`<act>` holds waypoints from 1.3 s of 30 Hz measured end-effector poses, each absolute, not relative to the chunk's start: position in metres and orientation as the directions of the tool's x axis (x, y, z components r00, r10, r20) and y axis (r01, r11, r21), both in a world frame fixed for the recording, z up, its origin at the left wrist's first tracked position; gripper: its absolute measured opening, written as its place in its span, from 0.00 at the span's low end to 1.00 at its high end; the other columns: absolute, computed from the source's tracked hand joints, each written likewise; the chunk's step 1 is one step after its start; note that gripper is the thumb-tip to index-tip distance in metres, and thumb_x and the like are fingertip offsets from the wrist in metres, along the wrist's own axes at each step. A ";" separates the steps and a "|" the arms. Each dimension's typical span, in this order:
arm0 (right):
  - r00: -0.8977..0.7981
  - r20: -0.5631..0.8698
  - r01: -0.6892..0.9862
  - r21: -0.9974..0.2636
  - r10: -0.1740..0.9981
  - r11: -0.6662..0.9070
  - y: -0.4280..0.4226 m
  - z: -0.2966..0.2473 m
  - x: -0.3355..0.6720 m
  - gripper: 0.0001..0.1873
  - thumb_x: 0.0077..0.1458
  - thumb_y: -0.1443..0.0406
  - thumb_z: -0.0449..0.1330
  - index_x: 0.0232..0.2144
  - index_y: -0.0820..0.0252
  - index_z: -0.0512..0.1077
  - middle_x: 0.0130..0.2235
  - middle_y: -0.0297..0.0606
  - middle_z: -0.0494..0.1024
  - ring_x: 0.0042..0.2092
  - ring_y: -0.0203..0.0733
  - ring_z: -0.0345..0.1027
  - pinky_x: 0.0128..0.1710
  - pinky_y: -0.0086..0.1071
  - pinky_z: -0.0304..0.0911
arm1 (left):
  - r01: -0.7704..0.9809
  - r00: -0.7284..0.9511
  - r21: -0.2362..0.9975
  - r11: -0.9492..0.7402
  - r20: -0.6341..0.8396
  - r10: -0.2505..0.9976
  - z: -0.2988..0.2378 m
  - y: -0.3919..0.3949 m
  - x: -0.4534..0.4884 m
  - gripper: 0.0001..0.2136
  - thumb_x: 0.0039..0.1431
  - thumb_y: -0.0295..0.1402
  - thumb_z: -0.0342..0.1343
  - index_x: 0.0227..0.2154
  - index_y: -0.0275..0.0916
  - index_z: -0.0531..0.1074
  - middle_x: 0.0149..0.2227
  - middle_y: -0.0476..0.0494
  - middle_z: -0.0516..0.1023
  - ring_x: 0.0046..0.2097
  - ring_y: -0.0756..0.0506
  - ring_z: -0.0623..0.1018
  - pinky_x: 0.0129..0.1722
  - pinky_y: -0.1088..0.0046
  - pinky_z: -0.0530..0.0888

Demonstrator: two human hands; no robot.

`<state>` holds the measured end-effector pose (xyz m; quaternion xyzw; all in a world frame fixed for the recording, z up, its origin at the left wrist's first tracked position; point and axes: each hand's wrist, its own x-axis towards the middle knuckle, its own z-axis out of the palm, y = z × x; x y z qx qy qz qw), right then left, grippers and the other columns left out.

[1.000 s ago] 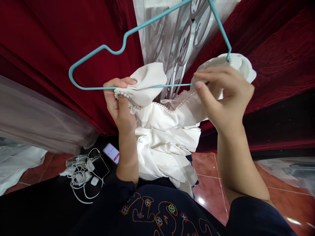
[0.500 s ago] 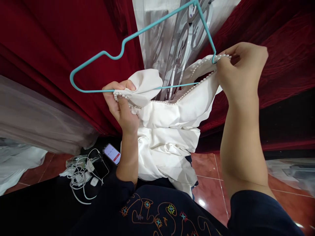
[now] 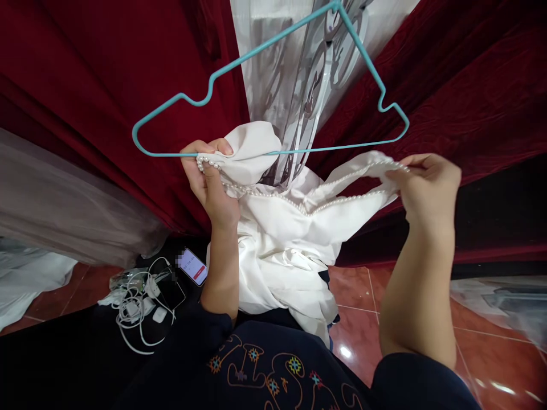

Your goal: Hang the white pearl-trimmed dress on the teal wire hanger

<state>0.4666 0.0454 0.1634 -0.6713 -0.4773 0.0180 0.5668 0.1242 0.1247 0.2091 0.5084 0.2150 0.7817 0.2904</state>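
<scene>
A white dress [image 3: 273,267] with a pearl-beaded neckline hangs between my hands, its lower part gathered over my lap. My left hand [image 3: 213,179] pinches one beaded shoulder of it together with the bottom bar of a light-blue hanger [image 3: 256,48]. White fabric drapes over that bar beside my fingers. Out to the right, my right hand [image 3: 427,182] is closed on the other beaded strap, holding it stretched below the hanger's right end. The hanger's right notch and corner are bare of cloth, and its hook is cut off at the top.
Dark red curtains [image 3: 128,68] hang on both sides, with a whitish metal frame [image 3: 314,97] between them. At the lower left lie a lit phone [image 3: 193,266], a dark-screened device [image 3: 171,291] and tangled white cables [image 3: 132,313]. Red floor tiles [image 3: 354,330] show below.
My right hand has moved down and slightly right with the strap, which came off the hanger's right end. The hanger has levelled a little; my left hand keeps its grip.
</scene>
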 end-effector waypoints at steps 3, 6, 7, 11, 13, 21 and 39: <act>0.498 0.447 0.667 -0.745 0.743 0.001 0.012 0.184 0.420 0.06 0.45 0.63 0.68 0.30 0.51 0.77 0.25 0.38 0.77 0.24 0.38 0.62 0.25 0.38 0.52 | -0.187 -0.293 0.678 -0.711 0.652 0.699 0.209 0.123 0.126 0.23 0.66 0.61 0.49 0.39 0.46 0.56 0.37 0.44 0.67 0.42 0.42 0.74 0.48 0.64 0.73; 0.213 0.629 0.805 -0.547 0.747 0.231 0.006 0.218 0.386 0.05 0.51 0.64 0.67 0.33 0.49 0.80 0.31 0.38 0.80 0.30 0.41 0.68 0.31 0.40 0.60 | -0.181 -0.266 0.716 -0.674 0.624 0.735 0.208 0.122 0.128 0.26 0.64 0.64 0.49 0.40 0.46 0.56 0.39 0.43 0.68 0.44 0.42 0.74 0.48 0.64 0.74; 0.152 0.692 0.815 -0.491 0.706 0.306 0.009 0.228 0.378 0.05 0.53 0.64 0.67 0.34 0.49 0.81 0.33 0.39 0.80 0.33 0.41 0.69 0.32 0.39 0.61 | -0.196 -0.263 0.721 -0.665 0.614 0.744 0.208 0.122 0.129 0.26 0.64 0.64 0.50 0.40 0.45 0.56 0.39 0.43 0.69 0.44 0.42 0.74 0.48 0.64 0.74; 0.130 0.765 0.814 -0.446 0.631 0.373 0.034 0.245 0.359 0.13 0.54 0.63 0.68 0.43 0.51 0.82 0.47 0.41 0.80 0.35 0.36 0.68 0.29 0.33 0.60 | -0.306 -0.273 0.695 -0.651 0.591 0.759 0.208 0.121 0.130 0.23 0.65 0.60 0.54 0.40 0.44 0.58 0.38 0.44 0.70 0.42 0.44 0.75 0.47 0.67 0.75; 0.161 0.704 0.784 -0.517 0.692 0.343 0.043 0.240 0.354 0.11 0.56 0.63 0.68 0.43 0.54 0.82 0.42 0.37 0.82 0.30 0.30 0.65 0.29 0.30 0.59 | -0.333 -0.264 0.678 -0.655 0.600 0.755 0.207 0.122 0.126 0.20 0.67 0.56 0.55 0.40 0.44 0.61 0.39 0.45 0.72 0.43 0.45 0.76 0.48 0.69 0.75; 0.324 0.705 0.686 -0.634 0.631 0.356 0.032 0.226 0.354 0.07 0.58 0.61 0.67 0.37 0.58 0.83 0.37 0.37 0.82 0.36 0.34 0.74 0.26 0.25 0.63 | -0.047 -0.283 0.741 -0.670 0.633 0.721 0.174 0.141 0.081 0.10 0.65 0.39 0.62 0.39 0.37 0.80 0.42 0.45 0.81 0.46 0.46 0.82 0.51 0.67 0.75; 0.196 0.797 0.811 -0.459 0.571 0.363 0.023 0.232 0.361 0.05 0.57 0.65 0.68 0.35 0.61 0.82 0.29 0.33 0.74 0.28 0.26 0.60 0.25 0.27 0.52 | 0.199 -0.010 0.678 -0.707 0.723 0.691 0.301 0.183 0.068 0.09 0.60 0.27 0.63 0.34 0.50 0.82 0.23 0.45 0.67 0.32 0.43 0.74 0.37 0.62 0.70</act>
